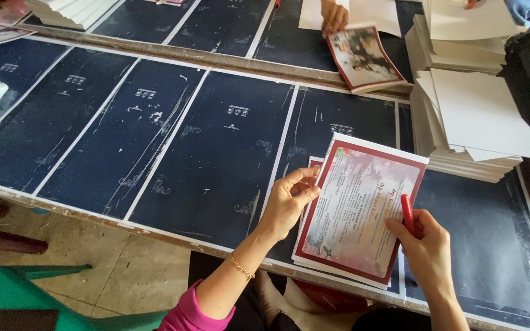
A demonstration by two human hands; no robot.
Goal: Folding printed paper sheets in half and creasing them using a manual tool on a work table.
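My left hand (289, 205) pinches the left edge of the top card (360, 214) on a small stack at the counter's (173, 153) near edge, while my right hand (427, 245) is closed round a red pen (407, 213) resting on the card's right side. The stack overhangs that edge, so I judge a careless pull could slide the cards off. The card is rectangular, dark red-bordered with a pale pink printed middle; white sheets (480, 116) are piled at the right edge, and another person's hand (334, 17) holds a similar card (363, 58) at the far side.

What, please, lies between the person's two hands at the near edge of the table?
In the head view, a stack of red-bordered printed cards spans the gap; the left hand pinches its left edge, the right hand rests on its right.
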